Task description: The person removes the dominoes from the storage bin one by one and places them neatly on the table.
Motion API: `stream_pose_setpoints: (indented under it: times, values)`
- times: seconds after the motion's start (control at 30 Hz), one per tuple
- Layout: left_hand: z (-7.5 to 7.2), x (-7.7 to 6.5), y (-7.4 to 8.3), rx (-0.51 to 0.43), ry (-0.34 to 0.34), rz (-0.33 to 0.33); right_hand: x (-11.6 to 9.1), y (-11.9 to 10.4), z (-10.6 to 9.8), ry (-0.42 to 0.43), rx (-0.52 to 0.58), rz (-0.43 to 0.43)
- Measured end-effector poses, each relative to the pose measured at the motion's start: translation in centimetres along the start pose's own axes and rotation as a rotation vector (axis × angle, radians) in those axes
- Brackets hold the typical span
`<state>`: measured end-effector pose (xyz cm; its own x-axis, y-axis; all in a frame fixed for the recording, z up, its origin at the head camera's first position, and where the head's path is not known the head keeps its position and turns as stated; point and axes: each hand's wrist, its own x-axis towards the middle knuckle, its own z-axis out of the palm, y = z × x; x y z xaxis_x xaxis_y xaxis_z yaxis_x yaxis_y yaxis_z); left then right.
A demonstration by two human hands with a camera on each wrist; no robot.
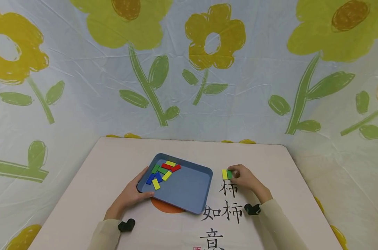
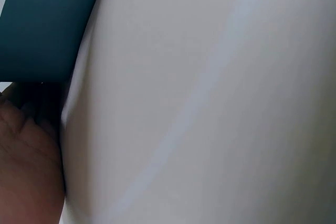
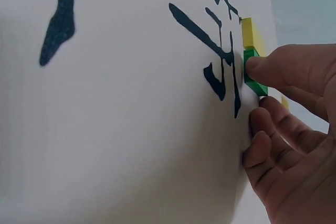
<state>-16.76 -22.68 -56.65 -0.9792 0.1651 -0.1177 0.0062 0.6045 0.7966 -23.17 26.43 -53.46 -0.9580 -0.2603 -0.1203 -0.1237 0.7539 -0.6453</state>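
My left hand (image 1: 131, 192) grips the left corner of a blue-grey tray (image 1: 189, 184), thumb at the near rim and fingers along the left side. In the left wrist view, part of the hand (image 2: 29, 166) shows close beside the tray's wall (image 2: 47, 24). Several red, green, blue and yellow rectangular blocks (image 1: 166, 176) lie toward the tray's left end. Right of the tray, my right hand (image 1: 247, 178) pinches a green block (image 3: 255, 85) between thumb and fingers. That block stands at the right side of a yellow block (image 3: 248, 34), on the table.
The pale table cloth (image 1: 239, 154) carries black printed characters (image 1: 232, 211) below the two blocks, and an orange printed shape (image 1: 167, 206) partly under the tray. Flower-patterned sheeting (image 1: 232, 121) hangs behind the table and at both sides.
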Motion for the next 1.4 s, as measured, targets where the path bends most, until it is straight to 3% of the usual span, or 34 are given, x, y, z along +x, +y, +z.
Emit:
stream_pose_setpoints:
  times: [0.27, 0.53, 1.13, 1.4]
  values:
    - [0.0, 0.0, 0.1, -0.004, -0.006, -0.004, 0.1, -0.9, -0.4, 0.021, -0.012, -0.018]
    - [-0.2, -0.2, 0.3, -0.009, -0.016, -0.019, 1.6, -4.5, 0.2, 0.019, 0.054, -0.115]
    - [-0.1, -0.1, 0.2, -0.008, -0.006, 0.001, 5.2, -13.1, 4.9, -0.002, 0.084, -0.264]
    - [-0.1, -0.2, 0.3, -0.009, -0.005, 0.004, 5.8, -15.2, 7.9, -0.087, 0.037, -0.311]
